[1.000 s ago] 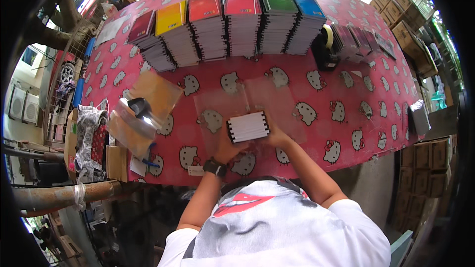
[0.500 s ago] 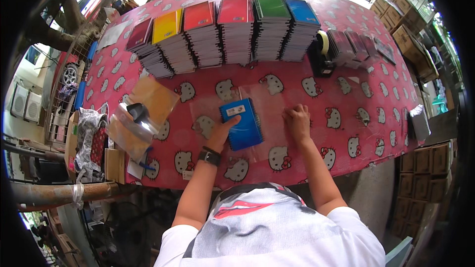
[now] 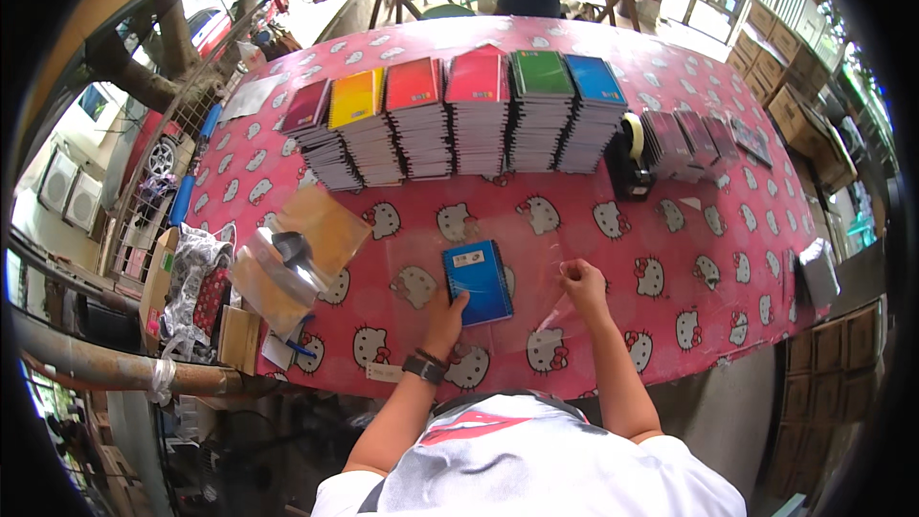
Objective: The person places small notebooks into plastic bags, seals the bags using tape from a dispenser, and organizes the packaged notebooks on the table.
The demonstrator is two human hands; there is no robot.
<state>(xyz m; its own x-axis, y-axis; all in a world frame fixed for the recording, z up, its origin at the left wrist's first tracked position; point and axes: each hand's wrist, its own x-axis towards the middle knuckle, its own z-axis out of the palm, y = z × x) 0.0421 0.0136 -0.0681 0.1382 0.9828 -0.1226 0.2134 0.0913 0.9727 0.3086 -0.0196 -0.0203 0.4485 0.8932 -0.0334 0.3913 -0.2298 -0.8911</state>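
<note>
A small blue spiral notebook (image 3: pixel 478 283) with a white label near its top lies in front of me on a clear plastic sheet or bag (image 3: pixel 538 263). My left hand (image 3: pixel 444 323) grips the notebook's lower left edge, thumb at the edge and the other fingers mostly hidden. To the right of the notebook, my right hand (image 3: pixel 585 285) is closed in a pinch on the plastic's right edge, which lifts and glints below the fingers. How many layers the plastic has, I cannot tell.
Tall notebook stacks (image 3: pixel 476 124) in several colours line the table's far side. Right of them are a black tape dispenser (image 3: pixel 628 168) and wrapped dark-red packs (image 3: pixel 680 142). Brown sheets in clear plastic (image 3: pixel 321 225) lie at left. Cartons (image 3: pixel 831 364) stand beyond the right edge.
The view has tilted up, so everything sits lower in it. My left thumb has slid from the notebook's cover to its lower left edge. My right hand has raised the plastic's edge.
</note>
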